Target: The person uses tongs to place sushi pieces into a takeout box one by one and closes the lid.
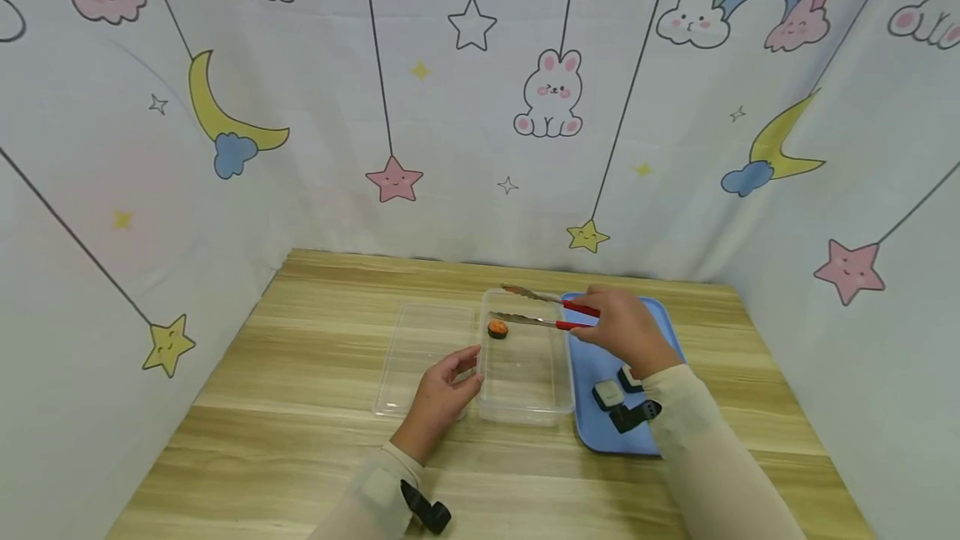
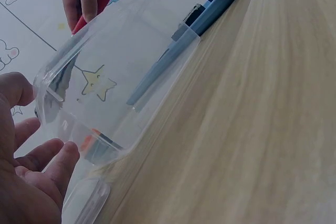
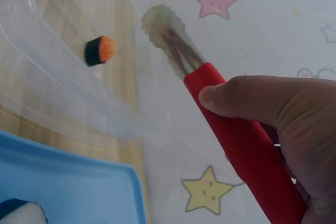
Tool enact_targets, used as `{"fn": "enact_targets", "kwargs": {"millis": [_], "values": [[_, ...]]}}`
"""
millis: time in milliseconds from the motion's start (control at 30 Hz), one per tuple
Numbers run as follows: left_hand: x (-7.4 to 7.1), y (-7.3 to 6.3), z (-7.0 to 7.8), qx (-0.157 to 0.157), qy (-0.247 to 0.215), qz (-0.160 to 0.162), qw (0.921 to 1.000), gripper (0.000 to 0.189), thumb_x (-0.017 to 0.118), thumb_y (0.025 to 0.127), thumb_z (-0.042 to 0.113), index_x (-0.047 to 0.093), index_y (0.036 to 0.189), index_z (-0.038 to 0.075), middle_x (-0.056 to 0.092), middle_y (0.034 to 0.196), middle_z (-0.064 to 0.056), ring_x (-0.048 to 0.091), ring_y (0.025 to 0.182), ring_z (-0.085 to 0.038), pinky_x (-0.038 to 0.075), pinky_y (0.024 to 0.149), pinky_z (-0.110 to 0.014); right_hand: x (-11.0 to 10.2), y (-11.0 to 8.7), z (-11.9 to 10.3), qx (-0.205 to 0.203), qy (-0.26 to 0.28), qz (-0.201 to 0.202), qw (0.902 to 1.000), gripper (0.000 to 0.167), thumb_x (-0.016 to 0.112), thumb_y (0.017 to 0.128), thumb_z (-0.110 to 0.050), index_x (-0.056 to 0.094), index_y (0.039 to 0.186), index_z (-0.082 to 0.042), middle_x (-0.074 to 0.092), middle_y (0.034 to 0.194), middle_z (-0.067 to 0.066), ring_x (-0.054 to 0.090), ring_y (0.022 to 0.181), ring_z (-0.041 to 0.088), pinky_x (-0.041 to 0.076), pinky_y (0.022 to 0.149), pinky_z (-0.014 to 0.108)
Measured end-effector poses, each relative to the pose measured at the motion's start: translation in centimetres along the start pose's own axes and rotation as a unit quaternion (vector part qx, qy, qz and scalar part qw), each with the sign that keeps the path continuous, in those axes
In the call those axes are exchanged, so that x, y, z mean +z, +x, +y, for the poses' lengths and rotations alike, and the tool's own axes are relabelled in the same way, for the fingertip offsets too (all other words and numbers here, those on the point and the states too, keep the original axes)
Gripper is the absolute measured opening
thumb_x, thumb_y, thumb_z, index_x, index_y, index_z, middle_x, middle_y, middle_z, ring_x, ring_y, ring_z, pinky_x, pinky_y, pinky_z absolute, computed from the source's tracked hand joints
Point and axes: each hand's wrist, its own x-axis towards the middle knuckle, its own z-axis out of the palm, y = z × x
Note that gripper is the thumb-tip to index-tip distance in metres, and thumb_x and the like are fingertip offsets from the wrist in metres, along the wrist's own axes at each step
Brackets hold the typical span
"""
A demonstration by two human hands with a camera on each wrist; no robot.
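My right hand [image 1: 626,325] grips a pair of red-handled metal tongs [image 3: 226,124] above the far part of a clear plastic container [image 1: 525,373]. The tongs' arms stand apart, with no food seen between them. A small sushi piece [image 1: 497,329] with an orange top and dark wrap sits inside the container, near its far left corner. At the container's left wall, my left hand [image 1: 438,398] touches the outside with its fingertips [image 2: 68,150], the fingers loosely bent. On the right lies a blue tray [image 1: 600,432] with white-and-black sushi pieces [image 1: 608,393], partly hidden by the right forearm.
A flat clear lid [image 1: 427,357] lies on the wooden table [image 1: 300,373], left of the container. Behind and on both sides hangs a white cloth [image 1: 450,123] printed with stars, moons and rabbits. A black strap end [image 1: 636,415] sticks out from the right wrist over the tray.
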Motion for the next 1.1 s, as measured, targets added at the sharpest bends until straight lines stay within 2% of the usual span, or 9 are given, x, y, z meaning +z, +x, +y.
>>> {"fn": "enact_targets", "kwargs": {"millis": [200, 333, 600, 733, 967, 1100], "values": [[-0.1, 0.0, -0.1, 0.002, -0.007, -0.001, 1.0000, 0.047, 0.068, 0.096, -0.002, 0.059, 0.142, -0.005, 0.057, 0.144, -0.026, 0.057, 0.133, -0.039, 0.055, 0.098, -0.029, -1.1, -0.7, 0.9, 0.013, -0.005, 0.037, 0.9992, 0.053, 0.088, 0.083, -0.030, 0.073, 0.132, -0.014, 0.069, 0.108, 0.004, 0.064, 0.092, 0.026, 0.058, 0.073, 0.045], [-0.1, 0.0, 0.1, 0.003, -0.002, -0.002, 1.0000, 0.047, 0.068, 0.097, -0.002, 0.058, 0.143, -0.005, 0.057, 0.144, -0.026, 0.056, 0.134, -0.040, 0.055, 0.099, -0.032, -1.8, -1.5, 2.0, 0.011, -0.003, 0.066, 0.9978, 0.053, 0.089, 0.083, -0.028, 0.073, 0.131, -0.010, 0.069, 0.111, 0.009, 0.063, 0.093, 0.030, 0.059, 0.078, 0.050], [-0.1, -0.1, 0.1, -0.001, 0.007, -0.004, 1.0000, 0.047, 0.068, 0.097, 0.001, 0.057, 0.143, -0.005, 0.058, 0.143, -0.026, 0.056, 0.134, -0.039, 0.055, 0.101, -0.034, -2.7, -3.7, 5.2, 0.051, 0.000, 0.082, 0.9953, 0.052, 0.087, 0.085, -0.026, 0.072, 0.131, -0.007, 0.069, 0.114, 0.012, 0.062, 0.092, 0.032, 0.057, 0.078, 0.051], [0.0, -0.2, 0.3, 0.000, 0.007, -0.007, 1.0000, 0.047, 0.067, 0.098, -0.001, 0.057, 0.144, -0.005, 0.058, 0.143, -0.027, 0.055, 0.134, -0.040, 0.054, 0.103, -0.038, -3.0, -5.0, 6.9, 0.062, -0.011, 0.080, 0.9948, 0.053, 0.087, 0.085, -0.026, 0.072, 0.130, -0.005, 0.070, 0.110, 0.014, 0.062, 0.090, 0.031, 0.057, 0.076, 0.051], [0.1, -0.2, 0.4, 0.004, 0.007, -0.002, 1.0000, 0.047, 0.066, 0.097, -0.002, 0.058, 0.143, -0.004, 0.059, 0.141, -0.027, 0.056, 0.134, -0.040, 0.053, 0.104, -0.042, -2.7, -7.4, 9.7, 0.099, -0.010, 0.057, 0.9934, 0.051, 0.088, 0.082, -0.025, 0.075, 0.125, -0.003, 0.068, 0.093, 0.011, 0.056, 0.078, 0.026, 0.046, 0.063, 0.035], [0.0, -0.1, 0.3, 0.003, 0.014, -0.005, 0.9999, 0.046, 0.066, 0.098, -0.002, 0.057, 0.144, -0.005, 0.059, 0.142, -0.027, 0.055, 0.134, -0.041, 0.053, 0.105, -0.042, -2.4, -8.5, 11.0, 0.113, -0.010, 0.034, 0.9929, 0.049, 0.090, 0.080, -0.025, 0.077, 0.122, -0.003, 0.068, 0.090, 0.009, 0.057, 0.075, 0.024, 0.047, 0.062, 0.034]]}}
